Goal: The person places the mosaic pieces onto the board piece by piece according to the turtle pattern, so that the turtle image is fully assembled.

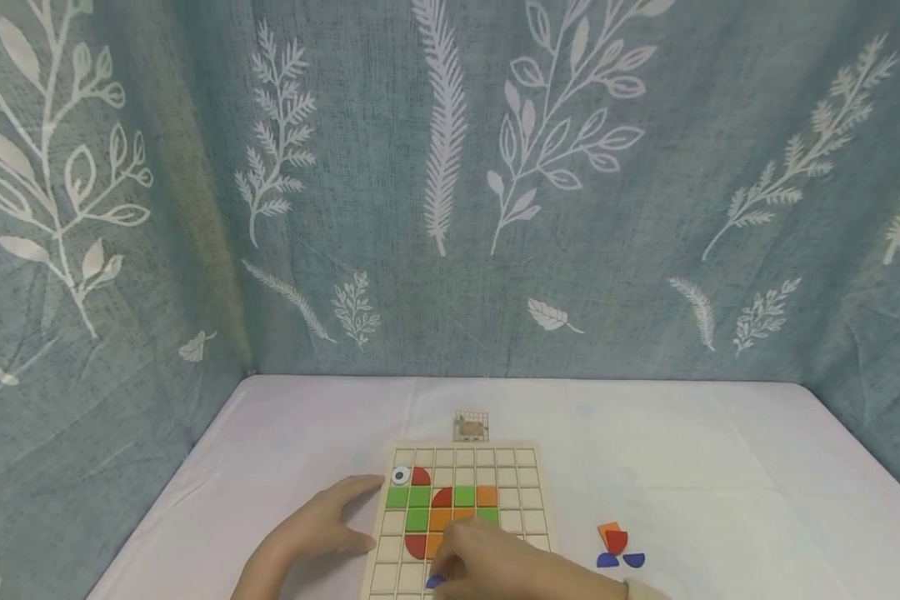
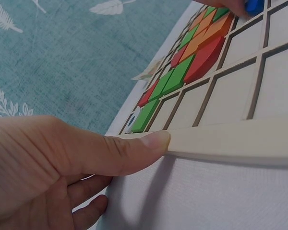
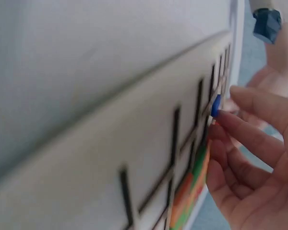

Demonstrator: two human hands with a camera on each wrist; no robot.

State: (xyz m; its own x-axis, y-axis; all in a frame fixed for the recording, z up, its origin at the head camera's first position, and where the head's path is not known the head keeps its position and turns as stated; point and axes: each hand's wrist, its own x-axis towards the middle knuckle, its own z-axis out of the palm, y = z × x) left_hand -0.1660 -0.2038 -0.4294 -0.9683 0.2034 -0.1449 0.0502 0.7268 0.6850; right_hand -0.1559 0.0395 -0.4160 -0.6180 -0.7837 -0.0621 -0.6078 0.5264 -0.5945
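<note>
A pale wooden grid board (image 1: 545, 500) lies on the table. In its cells sit green squares (image 1: 417, 519), orange squares (image 1: 487, 496), red quarter-circles (image 1: 416, 546) and a white round eye piece (image 1: 401, 475). My right hand (image 1: 498, 562) pinches a blue half-circle piece (image 3: 215, 106) between thumb and index finger, over cells at the board's near part. My left hand (image 1: 315, 525) is at the board's left side, fingers extended. In the left wrist view its thumb (image 2: 156, 141) rests on the board's edge. The right hand partly hides the middle rows.
Right of the board lie an orange piece (image 1: 606, 529), a red quarter-circle (image 1: 617, 542) partly over it, and two blue half-circles (image 1: 634, 560). A small printed grid card (image 1: 471, 427) lies beyond the board's far edge. A patterned curtain (image 1: 390, 208) hangs behind the white table.
</note>
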